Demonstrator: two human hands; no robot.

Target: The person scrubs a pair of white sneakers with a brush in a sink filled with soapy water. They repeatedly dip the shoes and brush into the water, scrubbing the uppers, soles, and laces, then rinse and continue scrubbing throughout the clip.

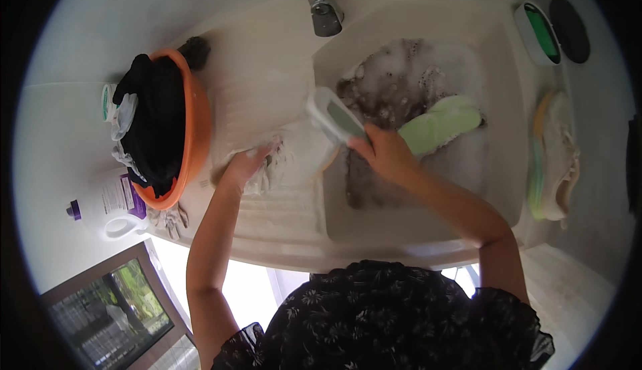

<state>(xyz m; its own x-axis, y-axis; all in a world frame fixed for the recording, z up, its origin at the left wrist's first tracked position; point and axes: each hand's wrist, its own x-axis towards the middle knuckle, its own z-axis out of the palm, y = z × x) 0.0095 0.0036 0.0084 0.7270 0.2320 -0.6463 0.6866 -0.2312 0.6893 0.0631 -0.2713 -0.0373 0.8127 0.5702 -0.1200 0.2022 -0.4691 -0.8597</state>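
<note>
Brush (340,117) slants lengthwise, pointing upper left from right hand (382,148).

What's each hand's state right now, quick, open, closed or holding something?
Left hand: closed on a pale, sudsy shoe.
Right hand: closed, holding a white-and-grey brush.

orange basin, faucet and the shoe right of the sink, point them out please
Orange basin (196,122), head view: outer wall.
Faucet (319,0), head view: metal body.
Shoe (559,155), head view: fabric upper.

Dark clothes (159,126) in an orange basin (195,133) — white jug (115,204) near it
</note>
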